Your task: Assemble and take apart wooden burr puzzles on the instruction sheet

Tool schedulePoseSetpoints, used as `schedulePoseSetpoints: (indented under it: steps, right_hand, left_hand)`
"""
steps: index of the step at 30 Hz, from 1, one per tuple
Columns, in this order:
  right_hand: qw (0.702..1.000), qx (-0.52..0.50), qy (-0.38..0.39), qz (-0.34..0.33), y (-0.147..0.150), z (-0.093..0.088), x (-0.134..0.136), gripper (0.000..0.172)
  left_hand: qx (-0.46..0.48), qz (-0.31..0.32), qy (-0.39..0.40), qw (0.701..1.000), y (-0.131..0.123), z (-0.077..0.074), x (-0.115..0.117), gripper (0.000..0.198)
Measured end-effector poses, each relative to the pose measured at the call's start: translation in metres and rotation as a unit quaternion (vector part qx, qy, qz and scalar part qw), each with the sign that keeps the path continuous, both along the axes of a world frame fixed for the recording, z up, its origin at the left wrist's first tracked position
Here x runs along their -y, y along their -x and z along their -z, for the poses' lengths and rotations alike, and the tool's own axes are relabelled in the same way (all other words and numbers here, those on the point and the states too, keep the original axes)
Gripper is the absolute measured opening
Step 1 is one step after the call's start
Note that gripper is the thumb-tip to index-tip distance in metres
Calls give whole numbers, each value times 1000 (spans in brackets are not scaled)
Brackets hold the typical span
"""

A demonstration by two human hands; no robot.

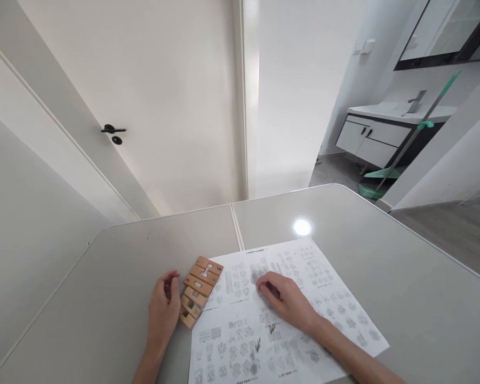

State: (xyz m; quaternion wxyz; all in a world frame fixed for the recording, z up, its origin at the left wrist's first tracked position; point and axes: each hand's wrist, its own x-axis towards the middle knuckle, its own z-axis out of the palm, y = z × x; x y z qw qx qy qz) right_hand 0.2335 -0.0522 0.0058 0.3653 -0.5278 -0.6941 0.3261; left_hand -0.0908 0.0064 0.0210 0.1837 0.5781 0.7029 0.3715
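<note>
Several notched wooden burr-puzzle pieces (199,286) lie side by side in a slanting row, some marked with black numbers. Their right side overlaps the edge of a large printed sheet (240,314), which carries small grey diagrams. My left hand (165,306) rests on the table just left of the pieces, close to the lower ones. Its fingers are loosely curled, with the thumb apart and nothing between them. On the sheet lies my right hand (286,298), its fingers bent in and thumb near the index fingertip. I see nothing held in it.
The grey table (104,298) has a seam (237,226) running away from me and a bright light reflection at the back. Behind it stands a white door (176,106) with a black handle. At the right are a washbasin cabinet (370,140) and a green dustpan (372,191).
</note>
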Motion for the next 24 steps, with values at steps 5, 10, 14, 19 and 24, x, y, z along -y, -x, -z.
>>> schedulePoseSetpoints:
  steps: [5,10,14,19,24]
  right_hand:
    - [1000,6,5,1,-1,-2,0,25]
    - [1000,9,-1,-4,-2,-1,0,24]
    - [1000,11,-3,-5,-2,-1,0,24]
    - [1000,8,0,-5,-2,-3,0,24]
    - [1000,5,4,-7,-2,-3,0,25]
  left_hand:
    - [-14,10,0,1000,-1,2,-2,47]
    - [-28,22,-7,999,-4,1,-1,48]
    - [-29,21,-14,999,-6,0,0,52]
    - [-52,38,-36,997,-6,4,1,57]
    - [-63,44,-45,996,-3,8,1,60]
